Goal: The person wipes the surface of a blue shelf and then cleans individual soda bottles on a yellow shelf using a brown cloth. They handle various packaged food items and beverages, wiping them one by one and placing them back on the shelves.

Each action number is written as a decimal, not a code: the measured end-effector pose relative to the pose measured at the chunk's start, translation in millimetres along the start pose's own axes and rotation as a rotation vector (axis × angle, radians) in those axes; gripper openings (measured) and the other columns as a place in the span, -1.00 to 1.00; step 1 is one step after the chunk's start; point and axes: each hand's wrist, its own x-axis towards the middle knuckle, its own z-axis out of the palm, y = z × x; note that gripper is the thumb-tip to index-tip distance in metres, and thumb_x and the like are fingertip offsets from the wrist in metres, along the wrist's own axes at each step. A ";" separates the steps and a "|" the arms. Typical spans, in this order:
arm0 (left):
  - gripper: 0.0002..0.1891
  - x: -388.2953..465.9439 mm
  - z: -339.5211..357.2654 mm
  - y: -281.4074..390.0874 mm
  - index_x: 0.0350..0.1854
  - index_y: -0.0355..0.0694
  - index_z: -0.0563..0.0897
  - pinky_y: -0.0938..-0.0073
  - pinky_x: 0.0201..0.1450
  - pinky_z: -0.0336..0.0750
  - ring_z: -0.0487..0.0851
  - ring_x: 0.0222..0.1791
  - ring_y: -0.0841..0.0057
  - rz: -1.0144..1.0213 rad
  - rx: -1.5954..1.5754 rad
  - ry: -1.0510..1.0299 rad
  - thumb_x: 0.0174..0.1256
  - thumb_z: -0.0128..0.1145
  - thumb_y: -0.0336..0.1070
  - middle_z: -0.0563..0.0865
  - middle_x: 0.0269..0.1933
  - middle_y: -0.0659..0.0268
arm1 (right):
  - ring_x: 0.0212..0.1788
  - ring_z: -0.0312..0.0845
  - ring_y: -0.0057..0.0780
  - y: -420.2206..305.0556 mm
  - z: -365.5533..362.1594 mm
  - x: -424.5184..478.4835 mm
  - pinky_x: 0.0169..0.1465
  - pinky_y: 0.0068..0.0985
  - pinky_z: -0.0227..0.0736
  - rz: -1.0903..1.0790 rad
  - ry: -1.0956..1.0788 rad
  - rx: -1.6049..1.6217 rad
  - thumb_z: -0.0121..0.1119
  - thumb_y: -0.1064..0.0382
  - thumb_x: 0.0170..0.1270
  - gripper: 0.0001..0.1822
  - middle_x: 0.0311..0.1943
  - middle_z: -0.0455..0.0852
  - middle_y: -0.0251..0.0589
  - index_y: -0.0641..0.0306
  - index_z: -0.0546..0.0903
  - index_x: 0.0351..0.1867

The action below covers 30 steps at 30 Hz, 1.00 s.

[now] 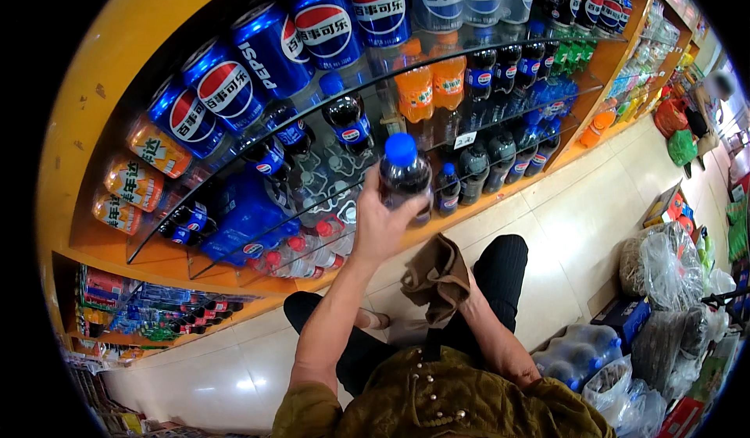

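Observation:
My left hand (381,218) grips a dark cola bottle (404,171) with a blue cap, held upright in front of the lower shelves. A crumpled brown cloth (436,274) covers most of my right hand (467,291), which holds it below and to the right of the bottle. Behind the bottle, a Pepsi bottle (347,118) stands on a glass shelf (304,113), and two orange soda bottles (430,83) stand to its right. Small cola bottles (474,168) line the bottom shelf, just right of the held bottle.
Large blue Pepsi cans (322,25) fill the top shelf. Clear red-capped bottles (304,253) sit low at left. Shrink-wrapped bottles (580,350) and plastic bags (668,268) crowd the tiled floor (562,221) at right. A person (712,101) is at the far right, beside red and green bags (679,145).

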 end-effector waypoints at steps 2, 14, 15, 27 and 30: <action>-0.46 23.3 -2.3 -8.8 0.07 -0.35 0.43 0.45 0.04 0.44 0.60 -0.11 0.49 0.106 0.115 0.051 0.00 0.33 -0.39 0.65 -0.11 0.21 | 0.04 0.51 -0.18 1.9 -8.5 -10.7 0.10 -0.19 0.52 0.036 0.064 0.030 -0.12 0.10 0.45 -0.62 0.07 0.52 -0.05 0.24 0.41 0.17; -0.37 92.5 -0.9 -35.3 0.10 -0.36 0.39 0.37 0.00 0.47 0.65 -0.13 0.30 0.198 0.280 0.229 -0.01 0.36 -0.20 0.66 -0.12 0.08 | 0.18 0.41 -0.12 -2.4 -12.4 -27.7 0.22 -0.12 0.40 0.132 -0.105 0.171 -0.09 0.15 0.42 -0.60 0.18 0.44 0.00 0.22 0.38 0.21; -0.35 93.3 1.8 -35.7 0.12 -0.36 0.37 0.36 0.00 0.47 0.65 -0.12 0.28 0.220 0.295 0.248 0.00 0.36 -0.20 0.66 -0.11 0.07 | 0.19 0.40 -0.12 -1.8 -9.7 -28.7 0.23 -0.12 0.40 0.085 -0.120 0.116 -0.07 0.14 0.41 -0.60 0.18 0.44 -0.01 0.21 0.38 0.22; -0.10 34.9 10.4 -27.6 0.39 -0.41 0.01 0.17 0.36 0.12 0.21 0.34 -0.08 0.307 0.562 0.294 0.06 0.29 -0.30 0.23 0.32 -0.20 | 0.19 0.38 -0.25 -20.0 37.8 -46.2 0.20 -0.25 0.41 -0.358 0.108 -0.240 0.12 0.10 0.30 -0.49 0.17 0.44 -0.17 0.19 0.36 0.23; -0.15 1.3 -16.0 -23.7 0.35 -0.40 0.15 0.14 0.38 0.10 0.21 0.35 -0.03 0.544 0.703 0.365 0.00 0.31 -0.30 0.24 0.33 -0.14 | 0.18 0.38 -0.24 -30.7 50.3 -50.5 0.19 -0.25 0.40 -0.448 0.074 -0.274 0.13 0.11 0.27 -0.49 0.16 0.43 -0.16 0.20 0.37 0.21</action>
